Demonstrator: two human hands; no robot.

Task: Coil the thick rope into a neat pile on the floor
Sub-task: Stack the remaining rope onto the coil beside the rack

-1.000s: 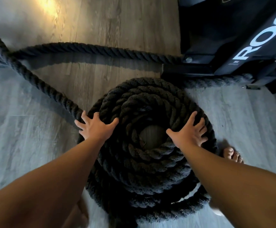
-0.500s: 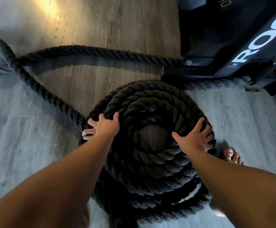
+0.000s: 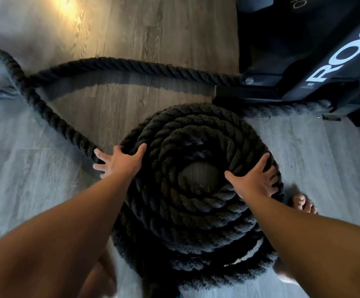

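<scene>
Rope coil (image 3: 185, 214) being squared under my left grip (image 3: 121, 163) and right grip (image 3: 254, 181), both splayed flat, grasping nothing; loose tail (image 3: 56, 123) looks next to lay on.

gym, blk ROG-marked rig (image 3: 299, 52), thick rope (image 3: 187, 134)

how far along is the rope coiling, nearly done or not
Done: most of the thick rope is stacked in round turns on the wood floor. In hand: the left hand and right hand press flat on the top turns, fingers spread. Left: a long loose length runs from the pile's left side out across the floor and back toward the black equipment base, not yet wound on.
</scene>
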